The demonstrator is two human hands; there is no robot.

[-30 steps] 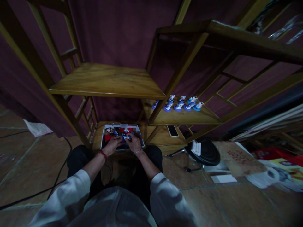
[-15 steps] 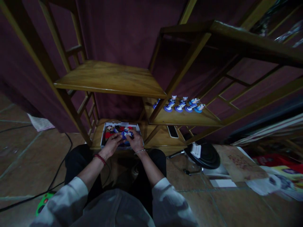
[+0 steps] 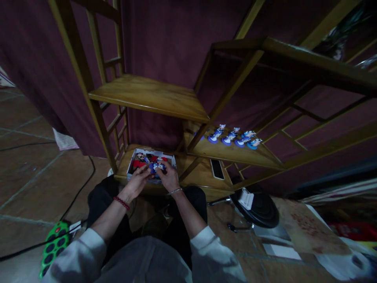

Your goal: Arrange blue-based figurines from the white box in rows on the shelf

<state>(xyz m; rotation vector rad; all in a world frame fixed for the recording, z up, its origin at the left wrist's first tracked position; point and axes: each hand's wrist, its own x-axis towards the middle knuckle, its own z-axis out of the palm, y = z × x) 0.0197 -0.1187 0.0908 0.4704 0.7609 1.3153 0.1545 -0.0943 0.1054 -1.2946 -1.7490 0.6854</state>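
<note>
A small blue-and-white figurine (image 3: 158, 167) with a purple-blue base is held between both hands. My left hand (image 3: 140, 177) grips it at the base end, fingers closed. On its other end, my right hand (image 3: 169, 175) has its thumb and fingers closed. Just beneath the hands, a white-edged box (image 3: 129, 169) stands on the low shelf, with red and dark figurines (image 3: 140, 158) lying inside. Several blue-and-white figurines (image 3: 229, 137) stand on purple and blue round bases on the shelf to the right.
A wooden shelf unit (image 3: 153, 96) with posts and slanted boards rises in front. A phone (image 3: 217, 169) lies on the lower board. A black round stool (image 3: 259, 206) stands at right. On the floor at left are a green power strip (image 3: 54, 247) and black cables.
My view has shifted left, so the shelf appears farther right and more of the green power strip shows. Both hands keep hold of the figurine above the box.
</note>
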